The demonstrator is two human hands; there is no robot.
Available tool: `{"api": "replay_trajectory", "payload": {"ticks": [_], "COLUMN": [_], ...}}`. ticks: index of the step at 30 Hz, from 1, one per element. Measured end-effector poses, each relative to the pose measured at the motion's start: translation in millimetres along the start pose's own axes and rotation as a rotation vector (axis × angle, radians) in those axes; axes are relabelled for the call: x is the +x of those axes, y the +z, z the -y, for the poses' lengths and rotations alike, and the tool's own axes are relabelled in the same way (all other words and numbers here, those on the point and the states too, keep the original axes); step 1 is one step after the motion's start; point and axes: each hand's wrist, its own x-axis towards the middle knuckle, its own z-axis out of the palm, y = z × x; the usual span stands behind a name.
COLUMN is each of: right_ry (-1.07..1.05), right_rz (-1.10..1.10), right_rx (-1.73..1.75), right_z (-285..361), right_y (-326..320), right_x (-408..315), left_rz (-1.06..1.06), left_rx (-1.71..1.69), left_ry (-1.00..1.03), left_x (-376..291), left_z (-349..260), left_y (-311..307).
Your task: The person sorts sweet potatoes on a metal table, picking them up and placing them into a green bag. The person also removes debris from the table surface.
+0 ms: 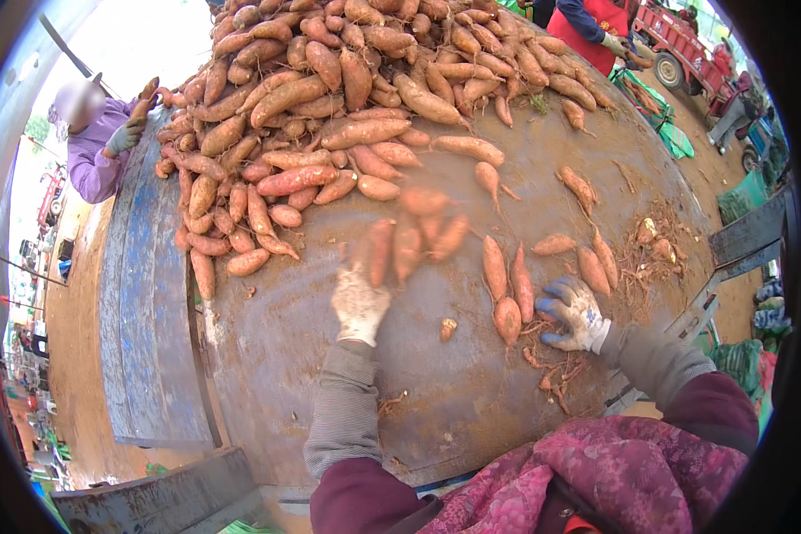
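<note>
My left hand (360, 302), in a soiled whitish glove, reaches across the sheet-topped table (274, 387) to a motion-blurred cluster of sweet potatoes (407, 245). Its fingertips are blurred there, so I cannot tell whether they grip any. My right hand (571, 312) wears a white glove with blue fingers. Those fingers are spread, pointing left, beside a small group of sweet potatoes (507, 319); nothing shows in its grasp. Thin root scraps (561, 382) lie just below it. A broken sweet potato piece (448, 329) rests between my hands.
A large heap of sweet potatoes (347, 73) covers the far side. More root trimmings (647, 267) lie at right. Blue-painted boards (150, 314) flank the table's left. A person in purple (97, 147) holds sweet potatoes at left; another in a red apron (584, 33) stands far right.
</note>
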Motion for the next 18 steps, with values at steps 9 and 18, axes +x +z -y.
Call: {"api": "replay_trajectory", "payload": {"ticks": [9,18], "right_ry": [-0.010,-0.016], "right_rz": [-0.023,-0.029], "right_rx": [0.016,0.051], "right_z": [-3,-9], "right_y": [4,1], "right_x": [1,6], "left_rz": [0.377,-0.303], "left_rx": [-0.597,-0.077], "left_ry": [-0.193,-0.400], "left_x": [-4,174], "left_z": [44,163], "left_y": [-46,-91]}}
